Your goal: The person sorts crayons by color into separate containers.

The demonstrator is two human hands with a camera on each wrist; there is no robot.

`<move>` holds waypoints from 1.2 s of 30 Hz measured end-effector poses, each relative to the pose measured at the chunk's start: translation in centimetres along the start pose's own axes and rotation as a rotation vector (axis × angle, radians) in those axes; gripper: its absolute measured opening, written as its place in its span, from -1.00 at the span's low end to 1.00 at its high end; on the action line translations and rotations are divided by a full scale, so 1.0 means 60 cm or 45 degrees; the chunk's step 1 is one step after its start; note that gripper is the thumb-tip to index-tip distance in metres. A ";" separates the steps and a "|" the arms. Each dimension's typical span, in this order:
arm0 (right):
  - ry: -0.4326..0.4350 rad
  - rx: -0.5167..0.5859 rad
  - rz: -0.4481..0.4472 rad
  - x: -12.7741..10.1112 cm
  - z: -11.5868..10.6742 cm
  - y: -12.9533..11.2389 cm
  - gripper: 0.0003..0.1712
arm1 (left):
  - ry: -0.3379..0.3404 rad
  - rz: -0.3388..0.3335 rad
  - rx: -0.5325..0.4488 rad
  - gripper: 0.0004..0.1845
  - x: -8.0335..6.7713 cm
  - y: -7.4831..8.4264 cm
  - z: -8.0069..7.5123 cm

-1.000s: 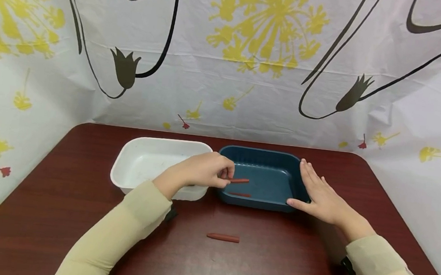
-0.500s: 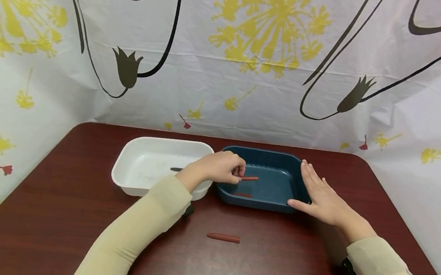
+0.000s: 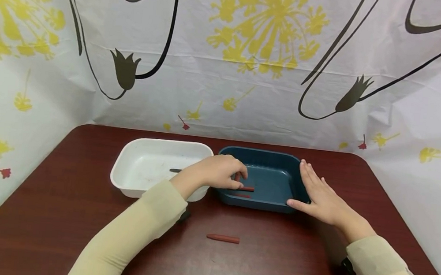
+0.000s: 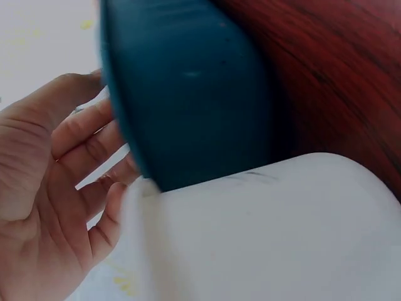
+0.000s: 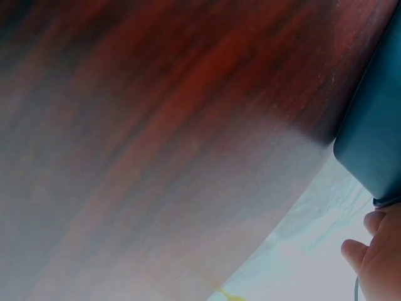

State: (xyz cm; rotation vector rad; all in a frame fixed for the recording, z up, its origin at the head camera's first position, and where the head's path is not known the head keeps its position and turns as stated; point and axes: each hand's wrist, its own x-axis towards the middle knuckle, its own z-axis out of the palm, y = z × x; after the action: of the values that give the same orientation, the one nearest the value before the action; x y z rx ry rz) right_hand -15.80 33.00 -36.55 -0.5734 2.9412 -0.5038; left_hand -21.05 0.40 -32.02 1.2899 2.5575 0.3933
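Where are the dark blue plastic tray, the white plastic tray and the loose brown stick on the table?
dark blue plastic tray (image 3: pixel 272 156), head view, far rim.
white plastic tray (image 3: pixel 141 169), head view, floor.
loose brown stick (image 3: pixel 223 238), head view, middle.

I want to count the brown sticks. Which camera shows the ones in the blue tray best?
The head view: it looks down into the blue tray, where brown sticks lie by the left hand. The wrist views show only the tray's outer wall, no sticks.
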 end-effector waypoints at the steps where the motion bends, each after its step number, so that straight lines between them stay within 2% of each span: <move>1: 0.000 -0.002 -0.001 0.000 0.000 0.000 0.28 | 0.007 0.004 0.013 -0.63 -0.007 0.004 -0.001; 11: -0.010 -0.011 0.006 -0.001 -0.003 -0.001 0.29 | 0.051 0.064 0.174 -0.68 -0.073 0.039 -0.004; 18: -0.012 -0.013 0.003 0.001 -0.005 -0.003 0.28 | 0.137 0.140 0.187 -0.72 -0.106 0.044 0.005; 23: -0.009 -0.003 0.004 -0.001 -0.005 -0.003 0.29 | 0.164 0.172 0.182 -0.73 -0.126 0.049 0.014; 30: -0.008 -0.013 0.009 -0.002 -0.005 -0.002 0.29 | 0.114 0.191 0.189 -0.72 -0.135 0.054 0.032; 36: -0.027 -0.004 0.011 0.000 -0.006 -0.004 0.28 | 0.005 0.167 0.189 -0.75 -0.130 0.056 0.053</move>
State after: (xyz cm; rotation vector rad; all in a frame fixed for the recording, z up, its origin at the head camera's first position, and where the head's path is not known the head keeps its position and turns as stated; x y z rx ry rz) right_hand -15.78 32.92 -36.14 -0.5622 2.9239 -0.4891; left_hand -12.97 -3.58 -33.04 1.5153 2.5550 0.2345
